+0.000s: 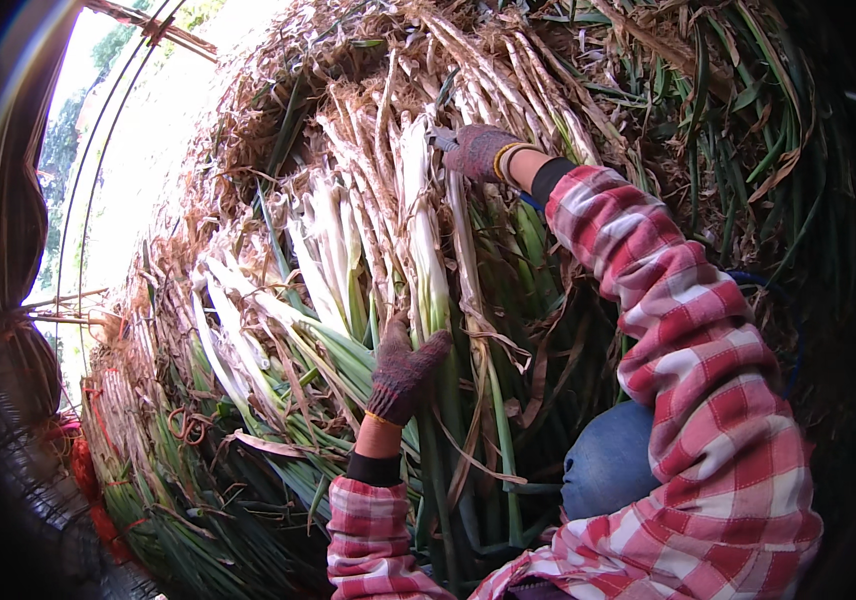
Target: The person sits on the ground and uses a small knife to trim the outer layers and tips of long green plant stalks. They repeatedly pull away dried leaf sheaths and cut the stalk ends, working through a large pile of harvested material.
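Observation:
A large heap of long green onions (368, 180) with brown dry outer skins lies before me. My left hand (405, 371), in a dark knitted glove, is at the green part of an onion stalk (426, 255) with a bared white shank, thumb and fingers around it. My right hand (476, 152), in a similar glove with a yellow cuff, is near the root end of that stalk; its fingertips are bent and their grip is unclear. Peeled white onions (323, 255) lie left of the stalk, and more white shanks (236, 330) lie further left.
Tied onion bundles (116, 420) with red string stand at the lower left. Loose dry skins (270, 67) cover the heap's far side. Dark green leaves (728, 157) hang at the right. A blue-clad knee (608, 461) shows beside my right sleeve. Thin poles (172, 34) cross at the upper left.

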A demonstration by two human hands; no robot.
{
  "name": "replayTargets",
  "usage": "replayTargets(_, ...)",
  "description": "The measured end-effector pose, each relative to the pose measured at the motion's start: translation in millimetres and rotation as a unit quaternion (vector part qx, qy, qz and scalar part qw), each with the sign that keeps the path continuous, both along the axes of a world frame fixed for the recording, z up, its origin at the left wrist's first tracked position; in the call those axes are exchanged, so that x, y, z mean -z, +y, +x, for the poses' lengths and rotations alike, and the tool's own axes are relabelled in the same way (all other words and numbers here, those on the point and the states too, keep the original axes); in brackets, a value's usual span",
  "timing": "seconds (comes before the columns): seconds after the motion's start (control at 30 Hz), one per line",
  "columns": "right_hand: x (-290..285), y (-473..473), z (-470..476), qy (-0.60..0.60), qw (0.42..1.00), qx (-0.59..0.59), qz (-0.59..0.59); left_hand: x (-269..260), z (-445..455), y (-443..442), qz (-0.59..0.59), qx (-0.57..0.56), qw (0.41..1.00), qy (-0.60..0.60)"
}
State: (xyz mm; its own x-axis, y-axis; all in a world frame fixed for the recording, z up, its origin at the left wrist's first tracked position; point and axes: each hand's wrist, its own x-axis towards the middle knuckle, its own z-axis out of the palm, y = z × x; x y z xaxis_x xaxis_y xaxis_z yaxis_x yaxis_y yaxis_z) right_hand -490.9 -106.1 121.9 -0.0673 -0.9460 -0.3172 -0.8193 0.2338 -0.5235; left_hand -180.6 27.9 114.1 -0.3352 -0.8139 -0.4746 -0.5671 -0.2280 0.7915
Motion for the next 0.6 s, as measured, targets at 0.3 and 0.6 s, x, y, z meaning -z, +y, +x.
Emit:
replayTargets(0.3,-16,78,-9,0.061,0.988,-0.145,-0.001,-34,6,9,0.153,-0.001,0.982,0.111)
replayTargets(0.6,-82,210,15,0.018,0.962,-0.271,-0.013,-38,16,17,0.075,-0.09,0.984,0.131)
